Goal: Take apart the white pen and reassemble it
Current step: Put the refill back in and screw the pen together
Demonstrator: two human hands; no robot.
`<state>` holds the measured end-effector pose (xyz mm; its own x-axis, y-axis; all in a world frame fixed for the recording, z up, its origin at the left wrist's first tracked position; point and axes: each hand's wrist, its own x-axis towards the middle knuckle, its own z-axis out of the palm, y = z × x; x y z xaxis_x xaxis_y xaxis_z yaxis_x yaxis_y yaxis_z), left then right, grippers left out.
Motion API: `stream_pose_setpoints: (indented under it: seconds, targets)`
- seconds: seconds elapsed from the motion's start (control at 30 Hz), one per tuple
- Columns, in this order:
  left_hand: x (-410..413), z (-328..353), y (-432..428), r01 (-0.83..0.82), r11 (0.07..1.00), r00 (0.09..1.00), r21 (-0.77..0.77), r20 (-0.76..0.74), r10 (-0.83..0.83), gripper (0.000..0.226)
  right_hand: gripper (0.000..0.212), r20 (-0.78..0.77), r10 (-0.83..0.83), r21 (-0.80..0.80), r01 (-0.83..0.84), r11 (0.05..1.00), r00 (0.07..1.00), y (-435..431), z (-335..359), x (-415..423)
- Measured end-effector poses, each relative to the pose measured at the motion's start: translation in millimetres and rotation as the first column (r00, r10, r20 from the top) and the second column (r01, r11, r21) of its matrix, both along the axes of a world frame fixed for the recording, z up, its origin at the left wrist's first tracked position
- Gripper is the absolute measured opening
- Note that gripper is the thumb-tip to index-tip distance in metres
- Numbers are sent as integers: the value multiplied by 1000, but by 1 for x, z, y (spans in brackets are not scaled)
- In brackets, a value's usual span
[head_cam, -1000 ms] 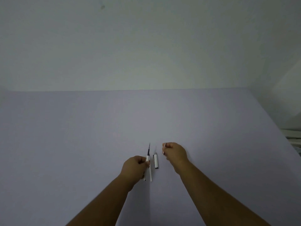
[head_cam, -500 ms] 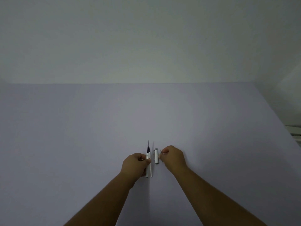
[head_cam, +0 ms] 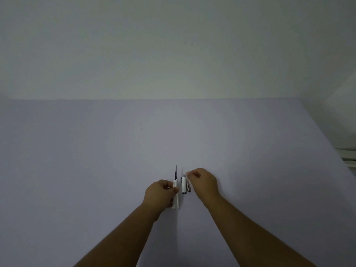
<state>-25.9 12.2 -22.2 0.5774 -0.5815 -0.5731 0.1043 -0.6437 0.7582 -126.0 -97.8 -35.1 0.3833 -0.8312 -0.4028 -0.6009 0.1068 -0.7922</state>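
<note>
My left hand grips the white pen barrel just above the lilac table. The barrel points away from me, and the dark refill sticks out of its far end. Just to its right, the white cap lies on the table. A small grey-brown tip piece rests beside the cap on its right. My right hand is curled, and its fingertips pinch the far end of that piece, low at the table.
The table ends at a pale wall at the back. Its right edge runs diagonally, with white slatted objects beyond it.
My right hand has come down and to the left with the small tip piece, bringing it beside the cap. My left hand still holds the barrel in much the same spot.
</note>
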Motion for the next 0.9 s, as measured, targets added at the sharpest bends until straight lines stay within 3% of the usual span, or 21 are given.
stream_pose_setpoints:
  seconds: [0.2, 0.33, 0.43, 0.5, 0.6, 0.73, 0.9]
  targets:
    - [-3, 3, -8, 52, 999, 998, -5, 21, -52, 4, 13, 136, 67, 152, -87, 985, 989, -3, 20, 17]
    - [1, -1, -4, 69, 998, 996, 6, 50, -69, 6, 15, 232, -195, 109, 174, 979, 953, -24, 28, 20]
    - [5, -5, 2, 19, 1000, 998, 15, 52, -20, 5, 25, 98, -192, 0, 193, 981, 977, -40, 23, 11]
    - [8, -9, 5, -19, 1000, 999, 24, 48, 18, 6, 27, -89, -10, 8, 11, 1000, 996, -41, 13, 4]
    - [9, -11, 6, -51, 998, 998, 23, 49, 49, 7, 29, -276, 175, 34, -172, 984, 945, -31, 1, -1]
    - [9, -14, 5, -59, 998, 997, 29, 43, 57, 5, 40, -351, 173, -7, -188, 982, 920, -24, -9, -2]
    - [9, -18, 3, -68, 997, 997, 23, 39, 67, 6, 28, -345, 157, -42, -182, 982, 925, -18, -9, 0]
